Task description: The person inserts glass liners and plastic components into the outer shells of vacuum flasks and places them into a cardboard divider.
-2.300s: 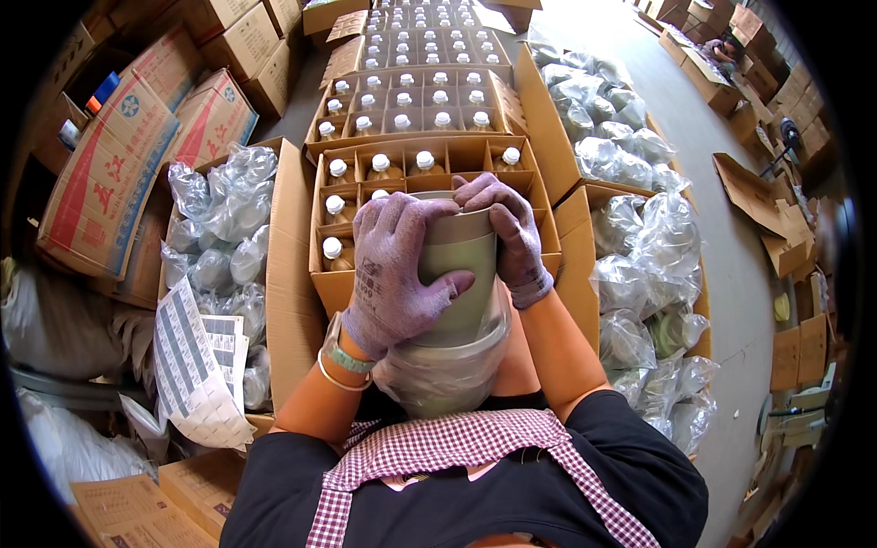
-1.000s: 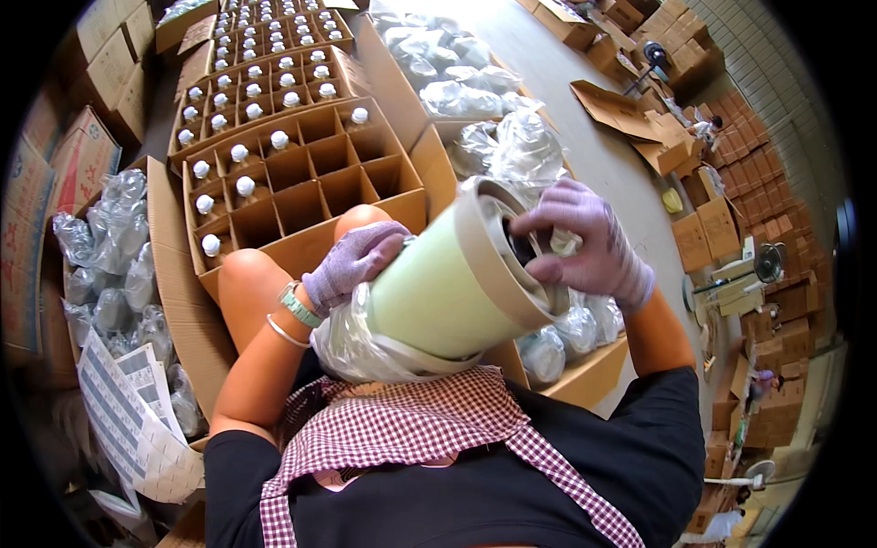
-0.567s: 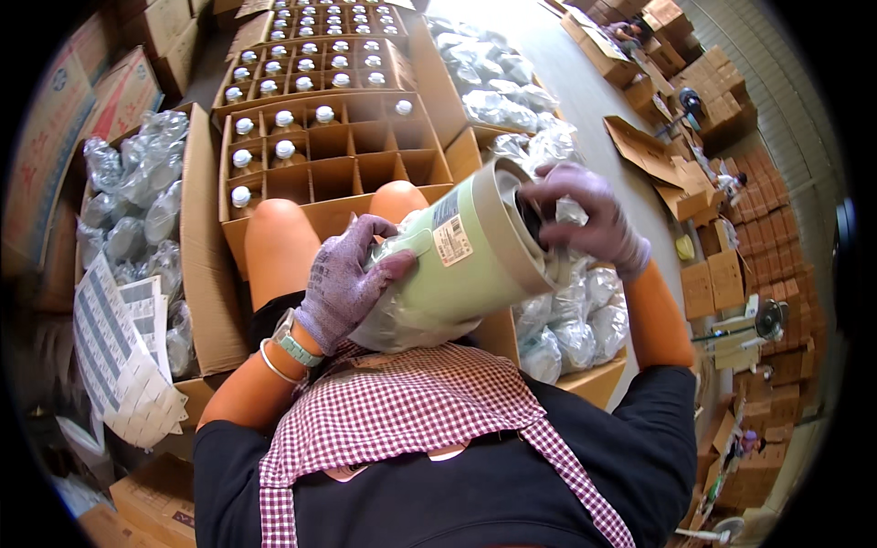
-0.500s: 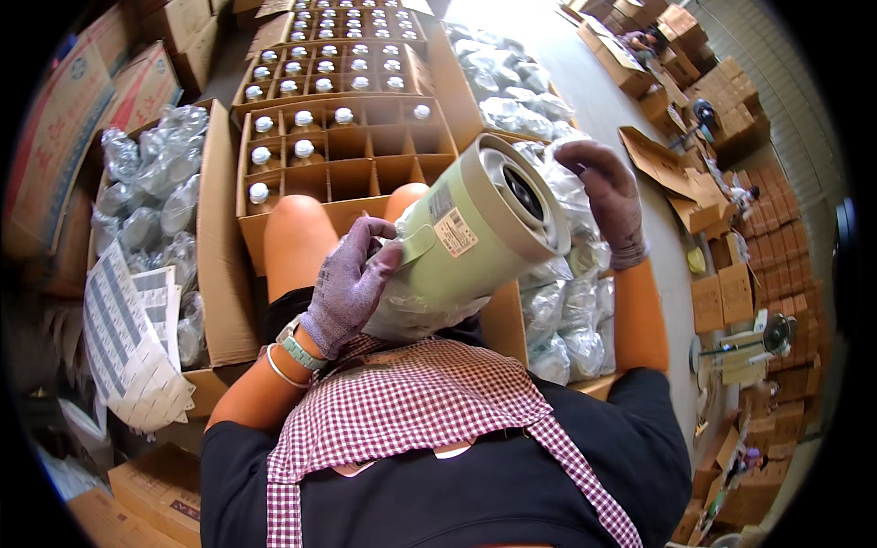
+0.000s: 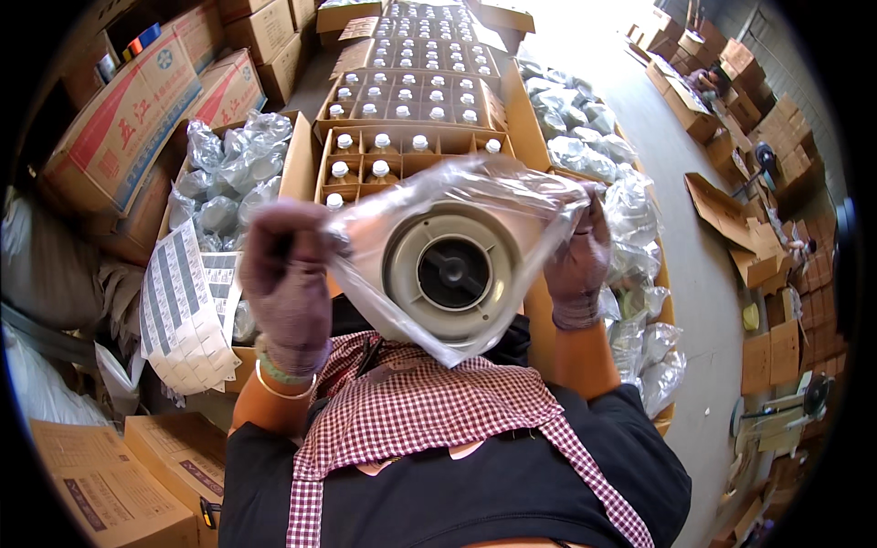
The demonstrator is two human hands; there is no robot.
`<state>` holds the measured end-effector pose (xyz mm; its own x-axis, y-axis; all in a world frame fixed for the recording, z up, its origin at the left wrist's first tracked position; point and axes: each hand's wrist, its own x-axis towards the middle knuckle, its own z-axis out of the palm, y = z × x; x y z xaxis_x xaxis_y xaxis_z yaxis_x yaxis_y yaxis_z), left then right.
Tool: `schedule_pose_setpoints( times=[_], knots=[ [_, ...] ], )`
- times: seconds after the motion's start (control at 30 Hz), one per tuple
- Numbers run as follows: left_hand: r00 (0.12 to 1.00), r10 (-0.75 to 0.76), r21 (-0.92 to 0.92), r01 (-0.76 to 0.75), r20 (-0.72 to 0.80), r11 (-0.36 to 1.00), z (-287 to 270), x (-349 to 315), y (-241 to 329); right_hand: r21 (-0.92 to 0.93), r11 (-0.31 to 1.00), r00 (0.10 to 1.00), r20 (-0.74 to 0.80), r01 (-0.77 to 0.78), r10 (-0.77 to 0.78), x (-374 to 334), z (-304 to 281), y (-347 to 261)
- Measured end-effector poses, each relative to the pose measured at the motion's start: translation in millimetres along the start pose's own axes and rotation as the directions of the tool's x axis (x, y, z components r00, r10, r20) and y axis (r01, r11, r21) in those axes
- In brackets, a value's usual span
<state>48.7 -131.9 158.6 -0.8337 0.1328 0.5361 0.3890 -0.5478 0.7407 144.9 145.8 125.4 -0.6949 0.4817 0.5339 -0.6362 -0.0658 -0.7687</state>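
The left hand (image 5: 288, 279) and right hand (image 5: 577, 260) pinch opposite edges of the clear bag (image 5: 475, 178), likely light and slippery; the stiff-looking canister (image 5: 452, 269) within seems best gripped around its sides.

Container (image 5: 454, 274) in a bag (image 5: 475, 187) between the hands (image 5: 290, 288); bottles (image 5: 381, 171) in a carton (image 5: 461, 142) beyond them; sheets (image 5: 183, 315) left, wrapped items (image 5: 630, 215) right.

Stacked cartons (image 5: 123, 151) and boxed bottles (image 5: 381, 171) show a packing warehouse.

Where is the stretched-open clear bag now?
In the head view's centre, the clear bag is stretched between left hand and right hand, around the round base, near the bottle box.
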Motion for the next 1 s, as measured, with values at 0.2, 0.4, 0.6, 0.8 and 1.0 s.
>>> schedule_pose_setpoints(
  times=[0.2, 0.4, 0.6, 0.8, 1.0],
  knots=[
    [0.692, -0.237, 0.363, -0.04, 0.682, 0.931, 34.2, 21.9, 21.6, -0.369, 0.55, 0.638, 0.626, 0.749, -0.449, 21.9, 100.2, -55.3],
    [0.86, -0.496, 0.297, 0.446, 0.119, 0.844, -78.2, 23.3, -11.6, -0.456, 0.765, 0.859, 0.449, 0.455, -0.243, 27.8, 69.7, -25.3],
    [0.99, -0.079, 0.623, 0.135, -0.116, 0.77, -244.8, -70.0, -66.8, -0.268, 0.73, 0.763, -0.396, -0.629, 0.511, -75.9, -38.0, 82.9],
    [0.898, -0.263, 0.6, 0.432, -0.352, 0.673, -359.1, -133.4, -136.4, 0.348, 0.136, 0.303, 0.489, -0.928, 0.818, -94.3, -12.6, 110.1],
    [0.839, -0.319, 0.648, 0.543, -0.441, 0.534, -337.0, -43.8, -136.8, 0.034, 0.54, 0.494, 0.456, -0.841, 0.741, -95.4, -12.1, 176.3]
  ],
)
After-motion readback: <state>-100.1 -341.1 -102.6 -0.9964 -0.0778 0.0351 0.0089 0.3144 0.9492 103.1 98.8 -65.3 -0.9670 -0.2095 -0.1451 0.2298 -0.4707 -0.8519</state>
